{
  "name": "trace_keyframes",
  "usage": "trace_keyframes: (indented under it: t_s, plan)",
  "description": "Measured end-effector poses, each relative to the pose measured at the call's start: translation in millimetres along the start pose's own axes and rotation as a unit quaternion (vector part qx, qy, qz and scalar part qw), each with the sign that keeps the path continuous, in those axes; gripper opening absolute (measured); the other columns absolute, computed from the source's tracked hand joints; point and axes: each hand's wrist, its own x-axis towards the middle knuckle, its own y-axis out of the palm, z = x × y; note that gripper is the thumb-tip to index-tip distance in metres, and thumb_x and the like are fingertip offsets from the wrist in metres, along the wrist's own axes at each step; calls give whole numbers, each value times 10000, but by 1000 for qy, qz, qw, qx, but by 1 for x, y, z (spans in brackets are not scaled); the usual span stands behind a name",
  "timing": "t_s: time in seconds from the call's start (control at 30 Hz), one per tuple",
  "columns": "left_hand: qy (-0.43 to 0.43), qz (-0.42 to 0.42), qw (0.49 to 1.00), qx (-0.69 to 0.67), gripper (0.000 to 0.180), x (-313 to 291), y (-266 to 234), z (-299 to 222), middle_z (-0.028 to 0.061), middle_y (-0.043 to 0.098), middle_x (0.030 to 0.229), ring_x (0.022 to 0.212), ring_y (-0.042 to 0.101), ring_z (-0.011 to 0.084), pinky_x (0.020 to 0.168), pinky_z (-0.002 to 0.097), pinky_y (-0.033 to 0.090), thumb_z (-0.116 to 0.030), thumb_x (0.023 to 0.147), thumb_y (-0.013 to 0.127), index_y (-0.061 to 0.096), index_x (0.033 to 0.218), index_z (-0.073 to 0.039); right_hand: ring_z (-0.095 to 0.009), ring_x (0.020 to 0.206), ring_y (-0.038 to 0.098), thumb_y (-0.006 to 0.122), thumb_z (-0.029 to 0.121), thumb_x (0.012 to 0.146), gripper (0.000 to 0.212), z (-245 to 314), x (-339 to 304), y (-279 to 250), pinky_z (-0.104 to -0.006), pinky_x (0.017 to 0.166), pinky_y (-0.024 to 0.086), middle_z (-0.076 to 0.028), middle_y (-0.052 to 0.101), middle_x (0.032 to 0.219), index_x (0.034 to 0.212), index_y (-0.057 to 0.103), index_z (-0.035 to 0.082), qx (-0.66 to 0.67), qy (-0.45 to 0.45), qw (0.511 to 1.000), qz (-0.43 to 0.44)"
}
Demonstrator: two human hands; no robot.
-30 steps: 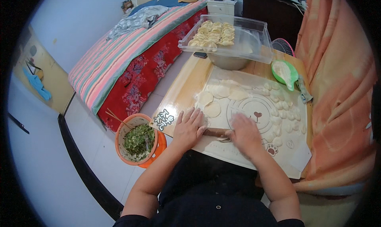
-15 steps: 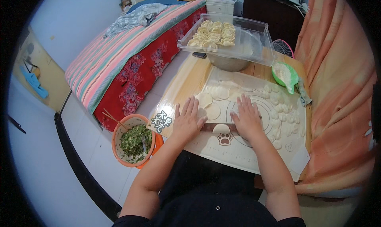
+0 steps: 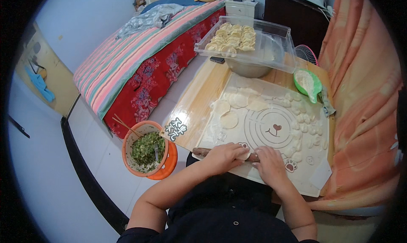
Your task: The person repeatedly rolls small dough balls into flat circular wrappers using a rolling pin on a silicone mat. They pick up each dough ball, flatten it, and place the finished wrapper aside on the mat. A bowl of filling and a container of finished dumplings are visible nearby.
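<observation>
Head view: the left hand (image 3: pixel 224 158) has its fingertips together on a dough wrapper (image 3: pixel 243 156), between both hands at the rolling pin (image 3: pixel 200 151), near the pastry mat (image 3: pixel 299 181)'s front edge. The right hand (image 3: pixel 271 164) bends over the rolling pin; I cannot tell whether it grips.

Wooden table (image 3: pixel 196 94): is supporting a pale mat (image 3: pixel 271 120), metal bowl (image 3: pixel 246 69) and phone (image 3: pixel 217 60).
Mat: is carrying dough rounds (image 3: pixel 229 120) and dough lumps (image 3: pixel 302 117).

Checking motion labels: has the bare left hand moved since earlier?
Yes: the left hand went right and bodyward, away from the black-and-white table sticker.
</observation>
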Motion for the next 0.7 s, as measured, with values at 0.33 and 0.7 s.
trace_keyframes:
  t_s: [0.33,0.7]
  plan:
    - [-104,-54,992,-42,214,40,-5,6,183,699,890,825,679,373,722,440,542,-223,912,650,687,1085,-101,-294,1126,554,726,101,755,421,14,-18,-28,-409,915,414,-130,601,1187,1140,586,3,-10,-5,1000,-15]
    - [20,-46,998,22,261,20,6,-18,106,674,1191,1105,641,289,883,394,547,-217,920,627,664,1155,-111,-292,1117,560,720,106,760,396,10,-42,-24,-412,916,411,-129,607,1165,1121,595,3,-30,-32,999,10]
